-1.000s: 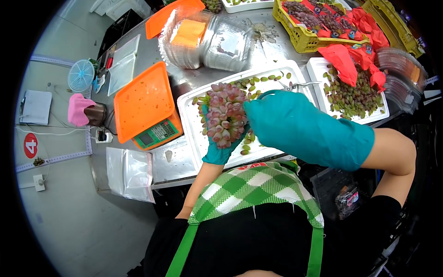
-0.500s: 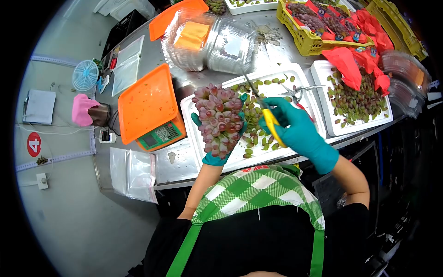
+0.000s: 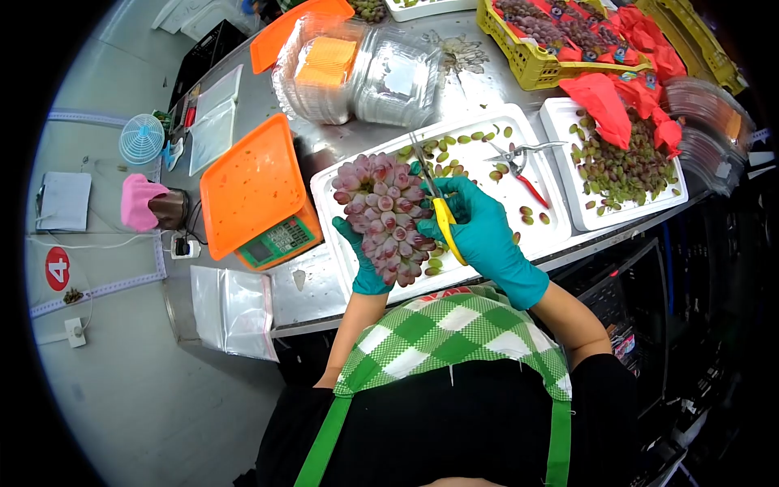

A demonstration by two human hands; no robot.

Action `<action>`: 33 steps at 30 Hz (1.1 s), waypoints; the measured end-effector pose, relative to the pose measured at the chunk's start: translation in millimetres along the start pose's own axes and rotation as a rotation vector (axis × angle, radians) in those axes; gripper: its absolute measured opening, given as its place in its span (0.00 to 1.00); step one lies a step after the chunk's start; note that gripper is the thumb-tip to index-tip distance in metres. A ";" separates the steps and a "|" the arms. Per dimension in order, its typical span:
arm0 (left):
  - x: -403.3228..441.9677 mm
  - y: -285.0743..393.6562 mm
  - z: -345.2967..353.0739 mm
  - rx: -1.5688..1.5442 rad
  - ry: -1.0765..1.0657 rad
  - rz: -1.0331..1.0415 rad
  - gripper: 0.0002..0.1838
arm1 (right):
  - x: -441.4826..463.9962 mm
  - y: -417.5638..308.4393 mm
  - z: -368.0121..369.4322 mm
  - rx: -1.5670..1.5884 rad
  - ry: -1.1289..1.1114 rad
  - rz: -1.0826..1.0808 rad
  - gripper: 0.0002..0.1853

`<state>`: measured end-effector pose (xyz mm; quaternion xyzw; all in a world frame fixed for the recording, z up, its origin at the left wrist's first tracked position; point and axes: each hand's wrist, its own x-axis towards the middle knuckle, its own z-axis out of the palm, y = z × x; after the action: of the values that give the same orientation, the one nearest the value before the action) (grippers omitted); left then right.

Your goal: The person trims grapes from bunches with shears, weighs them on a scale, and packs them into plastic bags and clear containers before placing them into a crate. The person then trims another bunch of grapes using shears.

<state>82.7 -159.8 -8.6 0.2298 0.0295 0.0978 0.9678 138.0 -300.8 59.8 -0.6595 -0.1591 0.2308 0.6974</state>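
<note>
A dense bunch of pinkish-purple grapes point(image 3: 380, 213) is held up by my left hand point(image 3: 365, 264), gloved in teal. Most of those fingers are hidden behind the fruit. Yellow-handled scissors point(image 3: 444, 215) sit in my gloved right hand point(image 3: 485, 235), their blades pointing up along the right side of the bunch. Underneath is a white tray point(image 3: 531, 134) with loose green and reddish grapes scattered in it. Red-handled pruning shears point(image 3: 526, 174) lie in the tray, to the right of my right hand.
On the left stands an orange scale point(image 3: 253, 187). Clear plastic boxes point(image 3: 398, 77) are stacked behind the tray. Another white tray point(image 3: 584, 219) of loose grapes sits on the right, below a yellow crate point(image 3: 535, 73) of grapes. Plastic bags point(image 3: 235, 308) overhang the front edge.
My right hand has moved left and the scissors have come up against the bunch, their blades now more upright. The bunch has tilted a little in my left hand.
</note>
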 end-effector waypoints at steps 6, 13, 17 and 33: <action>-9.7 12.9 13.2 0.345 0.032 0.048 0.54 | -0.1 -2.2 -0.3 -0.247 0.075 0.082 0.18; -13.5 16.7 18.5 0.336 0.064 0.040 0.54 | 5.4 -5.4 4.2 0.043 -0.016 0.203 0.20; -13.9 16.2 22.5 0.362 0.072 0.035 0.54 | 6.4 -5.0 4.9 0.064 -0.006 0.252 0.21; -20.7 15.1 13.2 0.372 0.096 0.013 0.55 | 2.4 9.6 7.6 0.252 -0.069 0.189 0.24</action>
<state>61.1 -156.5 10.2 0.4003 0.0918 0.1081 0.9054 134.9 -292.9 50.6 -0.5705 -0.0899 0.3360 0.7440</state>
